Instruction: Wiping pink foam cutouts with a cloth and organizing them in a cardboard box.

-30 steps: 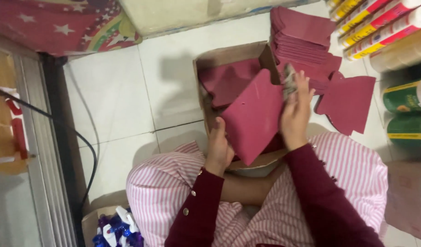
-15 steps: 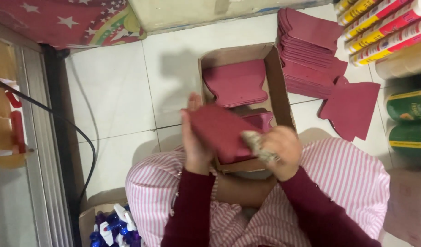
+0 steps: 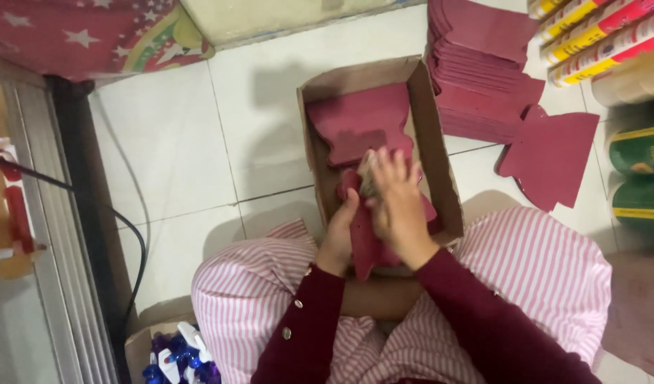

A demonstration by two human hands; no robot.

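A shallow cardboard tray (image 3: 435,135) lies on the white tiled floor in front of my lap, with a maroon cut paper piece (image 3: 357,126) flat in its far half. Over the tray's near end, my left hand (image 3: 339,236) grips the edge of another maroon paper piece (image 3: 364,245), folded over. My right hand (image 3: 395,201) lies flat on top of that piece with its fingers spread, and something small and pale shows under its fingertips. My sleeves are dark red and my trousers pink-striped.
A tall stack of maroon paper blanks (image 3: 482,67) stands right of the tray, one loose blank (image 3: 551,153) beside it. Rolls and cans (image 3: 636,171) line the right edge. A black cable (image 3: 131,235) runs along the left, and a box of blue items (image 3: 174,355) sits near my left knee.
The maroon piece, held upright a second ago, has been folded down and brought into the tray's near end. My right hand moved from its top edge onto its face.
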